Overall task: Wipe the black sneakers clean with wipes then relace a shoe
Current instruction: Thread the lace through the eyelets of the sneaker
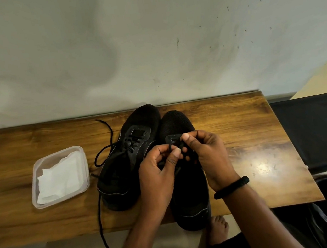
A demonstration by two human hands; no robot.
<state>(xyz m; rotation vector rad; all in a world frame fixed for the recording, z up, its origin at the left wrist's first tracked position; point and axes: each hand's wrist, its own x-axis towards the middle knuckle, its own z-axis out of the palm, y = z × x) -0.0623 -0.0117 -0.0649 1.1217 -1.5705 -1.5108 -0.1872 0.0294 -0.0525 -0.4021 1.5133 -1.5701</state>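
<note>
A black mesh sneaker (pixel 191 201) is seen lying toe-away on a wooden bench (pixel 239 128), its heel hanging over the near edge. Its thin black lace (pixel 170 147) is held over the eyelet panel by both hands. The grip of the left hand (pixel 156 177) is closed on the lace, which is pinched between thumb and forefinger. The grip of the right hand (pixel 208 151) is curled over the upper eyelets, and the same lace appears to be pinched there between thumb and fingertips. A black braided wristband (pixel 232 187) is worn on the right wrist.

A second black sneaker (pixel 126 164) is set just beside the first on its left, the two touching near the toes; a pale line is traced along its side and heel. Its loose lace (pixel 100 217), a round cord, is looped across the wood and trailed over the near edge.

Further left, apart from the shoes, a shallow clear plastic container (pixel 35 189) with rounded corners is placed on the bench, and crumpled white wipes (pixel 61 177) are held inside it. The bench top is marked by warm brown grain and a glossy glare patch on the right. Behind it, a pale, smudged wall (pixel 150 44) is shown. A bare foot (pixel 218 229) is visible below the bench edge.
</note>
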